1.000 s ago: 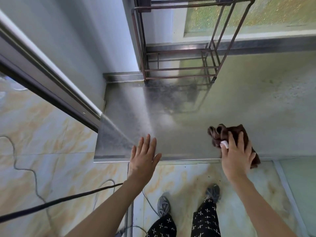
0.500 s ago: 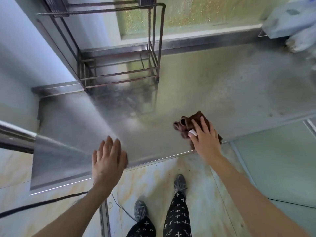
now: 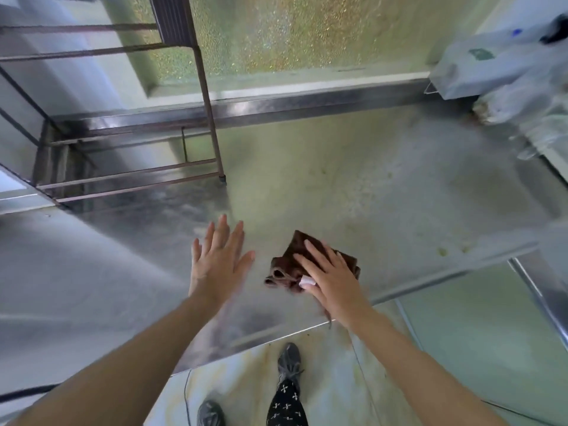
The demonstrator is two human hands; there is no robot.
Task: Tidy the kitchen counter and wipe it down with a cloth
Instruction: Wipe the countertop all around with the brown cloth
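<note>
A dark brown cloth [image 3: 289, 265] lies bunched on the steel counter [image 3: 368, 204], near its front edge. My right hand [image 3: 329, 275] presses flat on top of the cloth, fingers spread, with a white plaster on the thumb. My left hand [image 3: 219, 256] rests flat on the bare counter just left of the cloth, fingers apart, holding nothing. The cloth's right part is hidden under my right hand.
A rusty brown wire rack [image 3: 129, 167] stands at the back left of the counter. White plastic bags and a pale box [image 3: 507, 72] sit at the far right. A frosted window [image 3: 292, 35] runs behind. Small yellowish stains [image 3: 442, 251] mark the counter's right front.
The view has swung right. My right hand has slid the cloth further onto the counter, away from the edge. My left hand has moved from the front edge inward, close beside the cloth.
</note>
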